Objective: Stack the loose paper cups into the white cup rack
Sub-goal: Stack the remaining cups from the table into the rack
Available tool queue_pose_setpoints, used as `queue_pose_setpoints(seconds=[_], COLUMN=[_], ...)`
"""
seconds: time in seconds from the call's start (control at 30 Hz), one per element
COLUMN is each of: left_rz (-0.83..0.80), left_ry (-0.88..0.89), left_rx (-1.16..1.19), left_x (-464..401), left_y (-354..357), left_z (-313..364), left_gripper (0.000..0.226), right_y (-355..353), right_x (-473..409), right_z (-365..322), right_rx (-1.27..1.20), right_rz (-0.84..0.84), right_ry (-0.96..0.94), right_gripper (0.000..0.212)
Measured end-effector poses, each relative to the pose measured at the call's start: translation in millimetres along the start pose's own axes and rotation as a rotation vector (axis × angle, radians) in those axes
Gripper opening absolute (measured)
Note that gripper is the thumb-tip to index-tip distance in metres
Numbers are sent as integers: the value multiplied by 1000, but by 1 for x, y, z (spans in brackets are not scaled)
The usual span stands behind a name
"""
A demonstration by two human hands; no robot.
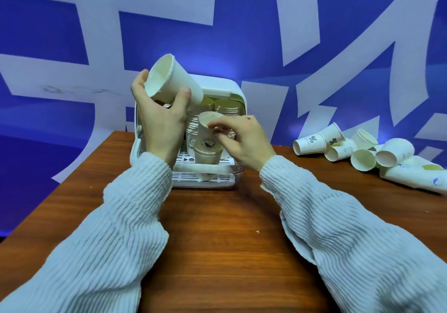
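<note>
The white cup rack [235,95] stands at the far edge of the wooden table, holding stacks of upside-down paper cups [222,108]. My left hand [162,116] grips a white paper cup [173,80] tilted in the air above the rack's left side, mouth facing me. My right hand [244,138] pinches the top of an upside-down cup [205,131] that sits on another cup at the rack's front. A pile of loose paper cups [350,148] lies on the table to the right.
The brown wooden table [217,228] stretches toward me below the rack. A blue wall with large white shapes [266,34] rises right behind the rack. The table's left edge [60,191] runs diagonally.
</note>
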State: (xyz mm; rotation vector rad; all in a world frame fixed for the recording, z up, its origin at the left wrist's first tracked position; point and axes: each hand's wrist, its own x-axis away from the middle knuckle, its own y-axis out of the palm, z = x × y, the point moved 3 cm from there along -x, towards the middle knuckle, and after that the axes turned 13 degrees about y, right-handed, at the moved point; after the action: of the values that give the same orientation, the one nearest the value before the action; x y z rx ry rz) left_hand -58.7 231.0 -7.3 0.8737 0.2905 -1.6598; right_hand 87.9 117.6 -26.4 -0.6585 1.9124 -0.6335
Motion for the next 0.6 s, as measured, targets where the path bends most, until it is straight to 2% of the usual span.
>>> queue_pose_setpoints(seconds=[0.17, 0.23, 0.3, 0.4, 0.47, 0.6], left_rz=[-26, -57, -95, -179, -254, -556], left_ry=[-2, -7, 11, 47, 73, 151], left_rx=[-6, -30, -85, -199, -240, -423], left_x=[0, 2, 4, 8, 13, 22], left_y=[1, 2, 3, 6, 9, 18], left_z=[-5, -7, -10, -17, -20, -30], left_gripper=[80, 77, 78, 78, 77, 75], right_y=[27, 33, 29, 15, 9, 4], right_x=[8, 16, 20, 23, 25, 29], right_z=[-1, 1, 3, 9, 15, 24], right_rx=[194, 196, 89, -50, -113, -175], right_rz=[-360, -401, -325, -111, -48, -20], right_ry=[94, 101, 135, 218, 268, 321], right_gripper=[35, 37, 34, 28, 25, 23])
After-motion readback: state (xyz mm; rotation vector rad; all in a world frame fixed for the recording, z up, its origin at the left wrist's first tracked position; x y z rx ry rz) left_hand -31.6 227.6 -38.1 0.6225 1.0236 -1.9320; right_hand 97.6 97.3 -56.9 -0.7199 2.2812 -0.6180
